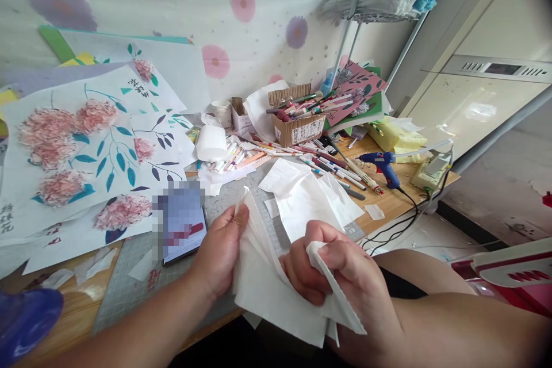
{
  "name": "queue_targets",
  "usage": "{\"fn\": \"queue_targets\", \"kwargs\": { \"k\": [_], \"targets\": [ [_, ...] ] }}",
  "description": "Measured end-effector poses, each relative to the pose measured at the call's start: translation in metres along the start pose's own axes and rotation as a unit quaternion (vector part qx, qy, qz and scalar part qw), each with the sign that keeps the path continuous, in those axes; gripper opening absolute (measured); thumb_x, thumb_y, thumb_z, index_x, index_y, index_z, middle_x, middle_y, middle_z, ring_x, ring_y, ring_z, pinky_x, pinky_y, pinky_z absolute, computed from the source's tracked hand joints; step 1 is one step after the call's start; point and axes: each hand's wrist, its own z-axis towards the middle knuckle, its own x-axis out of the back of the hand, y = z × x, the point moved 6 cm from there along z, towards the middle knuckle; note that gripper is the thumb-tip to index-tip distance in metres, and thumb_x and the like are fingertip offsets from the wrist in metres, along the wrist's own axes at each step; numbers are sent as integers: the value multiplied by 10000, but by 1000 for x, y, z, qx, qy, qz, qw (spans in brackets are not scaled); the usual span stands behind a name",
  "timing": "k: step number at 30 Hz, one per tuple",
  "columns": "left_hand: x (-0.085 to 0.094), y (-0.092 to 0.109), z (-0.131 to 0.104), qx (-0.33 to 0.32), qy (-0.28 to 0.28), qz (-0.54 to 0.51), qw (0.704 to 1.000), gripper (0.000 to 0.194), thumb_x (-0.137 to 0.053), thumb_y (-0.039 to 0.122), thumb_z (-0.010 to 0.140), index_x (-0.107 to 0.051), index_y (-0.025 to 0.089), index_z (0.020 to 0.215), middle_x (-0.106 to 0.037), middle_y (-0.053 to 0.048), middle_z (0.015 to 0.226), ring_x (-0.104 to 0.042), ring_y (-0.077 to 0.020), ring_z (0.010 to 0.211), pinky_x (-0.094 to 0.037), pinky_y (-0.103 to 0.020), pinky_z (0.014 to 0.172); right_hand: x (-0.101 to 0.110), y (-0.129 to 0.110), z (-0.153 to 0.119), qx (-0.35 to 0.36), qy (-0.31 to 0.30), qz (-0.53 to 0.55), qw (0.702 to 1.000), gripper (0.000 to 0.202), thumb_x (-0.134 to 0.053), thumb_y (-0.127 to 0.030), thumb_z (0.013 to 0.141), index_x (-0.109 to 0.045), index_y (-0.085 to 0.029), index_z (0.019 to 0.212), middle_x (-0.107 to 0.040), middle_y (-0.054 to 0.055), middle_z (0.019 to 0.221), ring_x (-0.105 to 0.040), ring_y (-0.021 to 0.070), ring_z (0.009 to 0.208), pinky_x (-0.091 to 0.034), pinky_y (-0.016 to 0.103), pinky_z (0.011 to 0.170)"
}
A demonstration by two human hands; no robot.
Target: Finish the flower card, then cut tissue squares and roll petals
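While the left hand (pixel 219 250) pinches one edge and the right hand (pixel 362 279) grips a bunched fold, the tissue (pixel 267 296) hangs at lower centre of the frame, probably light, limp, easily torn, best held by layered folds

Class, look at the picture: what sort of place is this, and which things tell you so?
Probably a home or classroom craft corner: a cardboard box full of pens, a blue glue gun, and sheets with fluffy pink paper flowers point to it.
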Motion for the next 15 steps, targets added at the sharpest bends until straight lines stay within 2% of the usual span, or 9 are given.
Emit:
{"fn": "queue_targets", "kwargs": {
  "k": [6,15],
  "targets": [
    [-3,0,-3,4,-21,-5,1000,461,-750,509,758,-647,210,1093,-740,-31,868,-690,-223,741,-531,-287,649,0,2,-3,10,14,11,1000,251,-549,-259,726,-384,-200,546,-363,-41,446,-283,99,445,-227,251,472],
    [-5,1,-2,19,-34,-17,999,411,-759,467,766,-666,204,1069,-749,-32,857,-706,-233,762,-551,-290,661,-4,4,-7,10,6,1,1000,218,-573,-260,710,-439,-198,550,-377,-34,447,-293,103,460,-244,240,482]
  ]
}}
